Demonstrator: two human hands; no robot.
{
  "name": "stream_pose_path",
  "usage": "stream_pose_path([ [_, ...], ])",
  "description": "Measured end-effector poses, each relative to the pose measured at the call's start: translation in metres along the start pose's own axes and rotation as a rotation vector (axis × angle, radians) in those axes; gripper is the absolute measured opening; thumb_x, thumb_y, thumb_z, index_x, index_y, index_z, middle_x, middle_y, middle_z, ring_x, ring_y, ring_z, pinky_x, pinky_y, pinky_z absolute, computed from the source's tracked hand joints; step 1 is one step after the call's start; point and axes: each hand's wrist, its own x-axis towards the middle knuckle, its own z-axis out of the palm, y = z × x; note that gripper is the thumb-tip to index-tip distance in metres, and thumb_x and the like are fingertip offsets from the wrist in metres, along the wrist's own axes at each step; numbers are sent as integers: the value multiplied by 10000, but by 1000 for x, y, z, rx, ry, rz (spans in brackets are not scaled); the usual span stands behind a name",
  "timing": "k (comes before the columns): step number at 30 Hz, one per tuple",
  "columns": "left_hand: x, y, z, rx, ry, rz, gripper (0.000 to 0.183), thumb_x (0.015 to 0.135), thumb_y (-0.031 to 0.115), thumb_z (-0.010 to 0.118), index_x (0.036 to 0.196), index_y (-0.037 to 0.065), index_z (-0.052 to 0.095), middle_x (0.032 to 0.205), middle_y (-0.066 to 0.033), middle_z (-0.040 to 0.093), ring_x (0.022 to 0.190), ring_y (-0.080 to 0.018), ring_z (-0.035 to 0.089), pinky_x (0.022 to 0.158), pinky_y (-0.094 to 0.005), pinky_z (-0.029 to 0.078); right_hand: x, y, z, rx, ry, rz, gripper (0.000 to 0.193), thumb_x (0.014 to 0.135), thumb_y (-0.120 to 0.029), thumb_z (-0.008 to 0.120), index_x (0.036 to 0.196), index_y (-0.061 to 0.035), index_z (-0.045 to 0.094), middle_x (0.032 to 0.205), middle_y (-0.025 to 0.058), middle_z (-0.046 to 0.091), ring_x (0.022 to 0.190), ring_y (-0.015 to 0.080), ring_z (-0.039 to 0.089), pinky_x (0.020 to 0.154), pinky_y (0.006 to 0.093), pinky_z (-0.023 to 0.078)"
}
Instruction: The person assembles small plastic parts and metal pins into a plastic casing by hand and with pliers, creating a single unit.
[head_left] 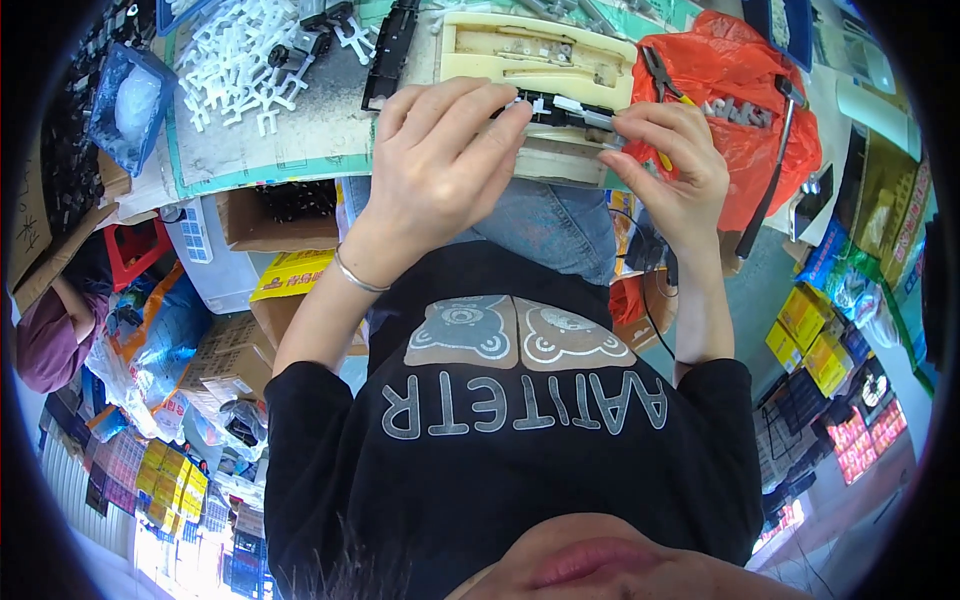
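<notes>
A slim black plastic strip with white and grey small pieces along it lies across the front of a cream moulded fixture. My left hand is closed at its left end, thumb and forefinger pinched together on it. At the right end my right hand bends its fingers against the strip, with the thumb a little lower; the exact contact is partly hidden. Just beyond the right hand, pliers with yellow and red handles rest on a red plastic bag.
Loose white plastic parts are heaped at the far left of the table. A long black piece stands beside them. A blue bin sits at the left edge. On the right, a black-handled hammer lies over the red bag, which holds grey parts.
</notes>
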Motion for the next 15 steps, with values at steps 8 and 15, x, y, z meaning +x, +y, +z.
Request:
stream_pose_path([
  [8,-9,0,15,66,-17,13,243,703,114,688,944,93,661,986,11,616,939,-139,590,926,-377,355,3,15,6,-12,-68,-70,272,637,-119,794,894,-79,714,933,27,673,925,217,552,822,336,449],
  [15,-12,0,20,88,8,-3,267,701,136,689,967,133,669,1007,8,610,910,-131,594,888,-345,337,7,16,13,-14,-86,-60,260,638,-127,792,883,-85,717,940,14,674,937,211,553,836,334,435],
])
